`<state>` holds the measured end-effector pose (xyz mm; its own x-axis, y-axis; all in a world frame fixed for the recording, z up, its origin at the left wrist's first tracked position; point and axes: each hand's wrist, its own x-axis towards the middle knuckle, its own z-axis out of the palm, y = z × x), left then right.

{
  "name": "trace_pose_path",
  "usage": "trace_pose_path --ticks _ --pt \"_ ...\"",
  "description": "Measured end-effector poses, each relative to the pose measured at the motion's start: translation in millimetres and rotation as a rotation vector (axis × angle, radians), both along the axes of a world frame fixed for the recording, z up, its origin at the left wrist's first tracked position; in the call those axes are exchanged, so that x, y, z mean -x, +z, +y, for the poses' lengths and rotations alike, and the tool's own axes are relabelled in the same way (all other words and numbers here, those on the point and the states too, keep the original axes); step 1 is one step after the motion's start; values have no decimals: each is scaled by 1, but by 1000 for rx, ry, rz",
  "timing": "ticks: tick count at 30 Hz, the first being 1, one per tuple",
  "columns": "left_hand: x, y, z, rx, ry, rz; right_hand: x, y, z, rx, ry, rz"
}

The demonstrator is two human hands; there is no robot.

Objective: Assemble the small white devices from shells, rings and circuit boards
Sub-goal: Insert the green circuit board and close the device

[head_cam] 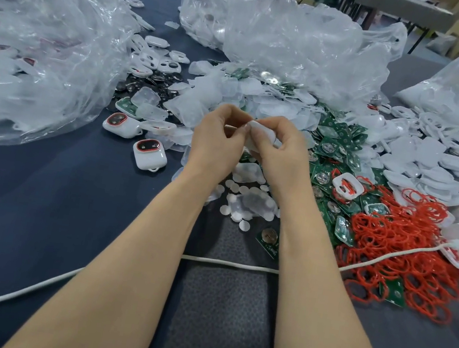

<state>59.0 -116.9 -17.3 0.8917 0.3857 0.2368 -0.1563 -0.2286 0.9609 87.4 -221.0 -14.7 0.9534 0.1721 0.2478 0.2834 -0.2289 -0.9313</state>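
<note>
Both hands are up over the middle of the table [37,187], close together, working one small white shell [259,136] between them. The right hand [278,154] has its fingers curled round the shell, and the left hand [218,141] pinches its near edge with curled fingertips, so each hand has a grip on it. The shell is held clear of the heap below, and what is inside it is hidden by the fingers. Under the wrists lies a scatter of white discs [244,203], with one loose board [268,241] just beside them. To the right a spread of green boards [331,168] runs into a tangled pile of red rings [400,251], and a shell fitted with a ring [347,186] lies on top of the boards. More white shells [424,164] are piled further right. To the left, two finished devices [149,154] with red-rimmed dark windows lie on the cloth near a big clear bag [38,35]. Two other bags [290,41] slump at the back, spilling clear covers [204,99] toward the hands. A white cord [225,262] crosses the table under both forearms.
</note>
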Motion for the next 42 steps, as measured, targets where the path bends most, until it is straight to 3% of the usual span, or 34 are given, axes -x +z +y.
trace_pose_path --ticks 2,5,10,14,20,28,35,42 --pt "1 2 -1 66 -8 -41 2 1 2 -19 -16 -26" --pt "3 5 -1 320 -6 -94 2 5 1 -94 -16 -28" --pt "4 5 2 541 -52 128 3 8 -3 -31 -48 -165" --pt "1 3 2 539 -67 130 5 9 0 56 74 -106" --pt "1 1 1 492 -86 103 -5 5 -8 -74 -30 91" --pt "2 0 0 392 -132 97 -8 -1 -12 -244 72 218" --pt "4 2 -2 439 -113 70 -9 3 -14 -370 128 407" --pt "0 -2 -2 381 -88 95 -6 2 -6 -134 45 205"
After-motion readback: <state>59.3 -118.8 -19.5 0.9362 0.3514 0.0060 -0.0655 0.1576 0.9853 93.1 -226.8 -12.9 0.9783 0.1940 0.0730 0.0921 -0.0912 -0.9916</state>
